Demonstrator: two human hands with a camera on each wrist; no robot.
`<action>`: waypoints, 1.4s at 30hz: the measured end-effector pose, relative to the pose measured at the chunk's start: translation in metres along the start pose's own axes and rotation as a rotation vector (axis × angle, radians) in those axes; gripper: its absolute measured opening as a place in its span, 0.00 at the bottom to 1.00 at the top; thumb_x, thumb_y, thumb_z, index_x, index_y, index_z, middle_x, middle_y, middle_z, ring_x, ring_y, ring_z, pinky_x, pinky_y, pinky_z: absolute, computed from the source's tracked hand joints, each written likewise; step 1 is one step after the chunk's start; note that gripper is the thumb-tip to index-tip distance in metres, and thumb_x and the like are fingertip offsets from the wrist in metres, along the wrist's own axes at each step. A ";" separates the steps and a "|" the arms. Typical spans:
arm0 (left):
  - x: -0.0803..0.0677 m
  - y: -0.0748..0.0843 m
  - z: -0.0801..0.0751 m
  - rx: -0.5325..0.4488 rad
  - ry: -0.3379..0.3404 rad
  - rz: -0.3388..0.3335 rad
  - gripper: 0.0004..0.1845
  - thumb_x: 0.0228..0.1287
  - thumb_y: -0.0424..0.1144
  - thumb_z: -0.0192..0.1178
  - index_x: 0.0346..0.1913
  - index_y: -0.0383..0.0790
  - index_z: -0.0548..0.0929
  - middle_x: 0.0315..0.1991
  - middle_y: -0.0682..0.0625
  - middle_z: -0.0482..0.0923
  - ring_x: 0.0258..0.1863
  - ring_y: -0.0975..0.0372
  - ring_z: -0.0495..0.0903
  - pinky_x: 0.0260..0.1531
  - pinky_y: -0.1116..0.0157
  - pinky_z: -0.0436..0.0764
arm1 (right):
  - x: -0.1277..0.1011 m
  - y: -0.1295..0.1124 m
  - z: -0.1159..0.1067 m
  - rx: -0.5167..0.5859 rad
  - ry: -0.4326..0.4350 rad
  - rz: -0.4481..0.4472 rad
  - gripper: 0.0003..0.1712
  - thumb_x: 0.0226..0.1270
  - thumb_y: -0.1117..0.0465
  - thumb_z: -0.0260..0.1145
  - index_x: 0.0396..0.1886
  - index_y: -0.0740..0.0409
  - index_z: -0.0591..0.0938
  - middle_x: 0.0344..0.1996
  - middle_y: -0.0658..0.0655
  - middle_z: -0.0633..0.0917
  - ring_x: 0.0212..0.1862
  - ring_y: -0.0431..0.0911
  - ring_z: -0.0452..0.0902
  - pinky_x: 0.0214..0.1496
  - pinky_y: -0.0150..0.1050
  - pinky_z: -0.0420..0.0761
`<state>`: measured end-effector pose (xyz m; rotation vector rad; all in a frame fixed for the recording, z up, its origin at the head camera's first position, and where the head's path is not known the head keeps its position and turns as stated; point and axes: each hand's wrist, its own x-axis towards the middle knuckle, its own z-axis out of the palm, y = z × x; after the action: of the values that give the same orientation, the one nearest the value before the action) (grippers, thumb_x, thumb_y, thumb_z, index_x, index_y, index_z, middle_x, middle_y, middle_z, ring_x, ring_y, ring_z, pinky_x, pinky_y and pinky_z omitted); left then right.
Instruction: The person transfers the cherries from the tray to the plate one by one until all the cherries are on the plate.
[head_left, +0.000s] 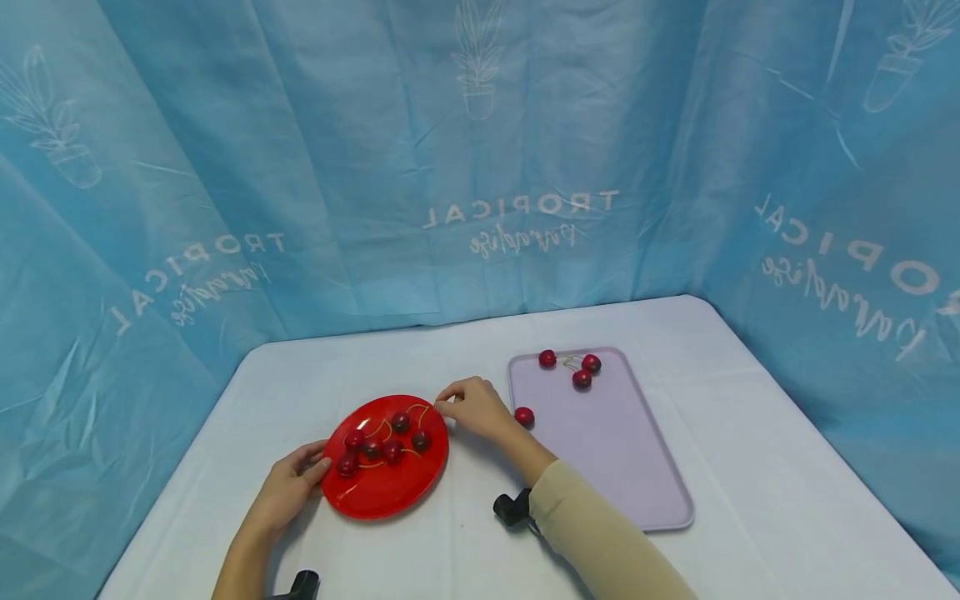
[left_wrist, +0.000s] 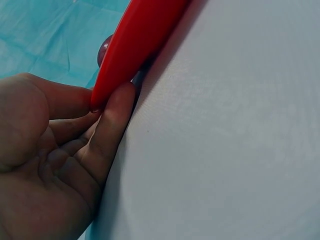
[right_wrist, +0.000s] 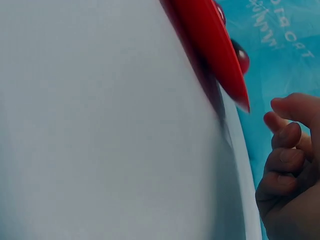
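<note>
My left hand [head_left: 288, 487] pinches the left rim of a round red plate [head_left: 375, 500], thumb on top and fingers underneath. In the left wrist view the gripped rim of the plate [left_wrist: 135, 50] stands a little off the white cloth. Several dark red cherries with thin stems, one of them a cherry [head_left: 401, 422] near the far rim, lie on the plate. My right hand [head_left: 474, 407] hovers at the plate's right rim. In the right wrist view the right hand [right_wrist: 292, 170] has its fingers bent, thumb and index apart, holding nothing, with a gap to the plate.
A pale purple tray [head_left: 600, 450] lies to the right on the white table [head_left: 420, 550]. Three stemmed cherries sit together at its far end, including a cherry [head_left: 582, 380]; a single cherry [head_left: 524, 417] is at its left edge. Blue curtains [head_left: 360, 167] hang behind and beside the table.
</note>
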<state>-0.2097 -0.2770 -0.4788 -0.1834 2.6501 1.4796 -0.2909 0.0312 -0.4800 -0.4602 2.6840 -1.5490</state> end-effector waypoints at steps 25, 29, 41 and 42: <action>0.001 -0.001 -0.001 0.004 0.000 0.003 0.27 0.70 0.41 0.56 0.67 0.33 0.65 0.60 0.34 0.69 0.48 0.52 0.79 0.39 0.65 0.83 | 0.006 0.016 -0.039 0.068 0.078 0.032 0.12 0.62 0.47 0.68 0.37 0.48 0.88 0.25 0.49 0.81 0.31 0.44 0.72 0.30 0.37 0.73; 0.001 -0.001 -0.001 0.001 -0.001 0.009 0.27 0.70 0.40 0.56 0.67 0.33 0.65 0.59 0.34 0.69 0.47 0.52 0.79 0.39 0.65 0.83 | 0.006 0.020 -0.047 0.056 0.117 0.056 0.12 0.61 0.48 0.68 0.37 0.49 0.88 0.27 0.48 0.82 0.32 0.45 0.73 0.31 0.38 0.74; 0.000 0.002 -0.002 -0.017 -0.013 0.018 0.27 0.70 0.40 0.55 0.68 0.33 0.65 0.60 0.34 0.69 0.48 0.52 0.79 0.40 0.65 0.83 | 0.001 0.040 -0.087 0.139 0.226 0.136 0.16 0.63 0.48 0.67 0.42 0.53 0.88 0.37 0.50 0.84 0.39 0.47 0.76 0.41 0.41 0.78; 0.000 0.001 -0.002 -0.017 -0.013 0.017 0.27 0.70 0.40 0.55 0.68 0.33 0.65 0.60 0.34 0.69 0.48 0.52 0.79 0.40 0.65 0.83 | 0.001 0.041 -0.090 0.139 0.230 0.150 0.16 0.63 0.48 0.67 0.42 0.53 0.87 0.37 0.51 0.84 0.39 0.47 0.76 0.41 0.41 0.78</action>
<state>-0.2102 -0.2780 -0.4764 -0.1518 2.6362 1.5030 -0.3152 0.1262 -0.4688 -0.0789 2.6679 -1.8287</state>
